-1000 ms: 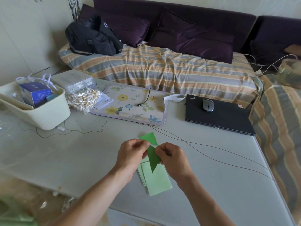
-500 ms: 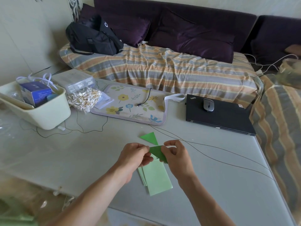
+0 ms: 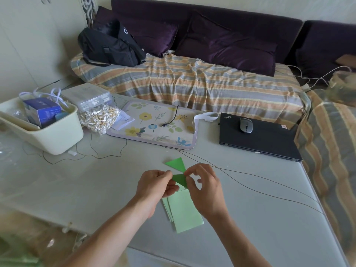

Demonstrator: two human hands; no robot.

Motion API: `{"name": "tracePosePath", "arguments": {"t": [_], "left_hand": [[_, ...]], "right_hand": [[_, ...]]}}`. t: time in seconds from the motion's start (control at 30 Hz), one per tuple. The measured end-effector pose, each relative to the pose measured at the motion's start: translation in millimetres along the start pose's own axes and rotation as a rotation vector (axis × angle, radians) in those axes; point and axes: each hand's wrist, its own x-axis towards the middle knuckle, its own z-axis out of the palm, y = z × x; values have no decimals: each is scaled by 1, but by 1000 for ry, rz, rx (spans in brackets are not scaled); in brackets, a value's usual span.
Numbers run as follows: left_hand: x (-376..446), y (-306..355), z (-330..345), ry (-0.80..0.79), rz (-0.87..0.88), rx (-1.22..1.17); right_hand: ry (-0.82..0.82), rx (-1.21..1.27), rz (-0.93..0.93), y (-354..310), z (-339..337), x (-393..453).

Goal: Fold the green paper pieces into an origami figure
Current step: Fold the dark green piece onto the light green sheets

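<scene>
Surface: pale grey tabletop [image 3: 240, 218], sofa behind.
Fold: dark green folded paper triangle [image 3: 180, 180] held above the table; left hand [image 3: 154, 186] and right hand [image 3: 205, 186] pinch opposite corners.
Technique: align edges before creasing.
Spare paper: light green sheets [image 3: 183, 212] below; bright green triangle [image 3: 176, 163] beyond.
Room: thin black cable [image 3: 250, 182] close right; near table edge open.

Soft daylight, faint shadows, wide-angle edge warping, corners seemingly blurred

I see a pale grey worktop [image 3: 250, 218] in soft daylight. Behind it a dark purple sofa [image 3: 212, 22] carries a striped cover [image 3: 192, 83] and purple cushions [image 3: 227, 49]; cream cabinet doors [image 3: 28, 45] stand left.
</scene>
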Motion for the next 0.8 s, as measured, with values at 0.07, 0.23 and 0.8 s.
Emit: {"name": "tracePosePath", "arguments": {"t": [0.07, 0.23, 0.8], "left_hand": [[1, 0, -1, 10, 7, -3], [-2, -1, -3, 20, 42, -9], [-11, -2, -3, -2, 385, 544]], "right_hand": [[-16, -26, -93, 0, 1, 0], [-54, -22, -128, -2, 3, -2], [-93, 27, 85, 2, 0, -1]]}}
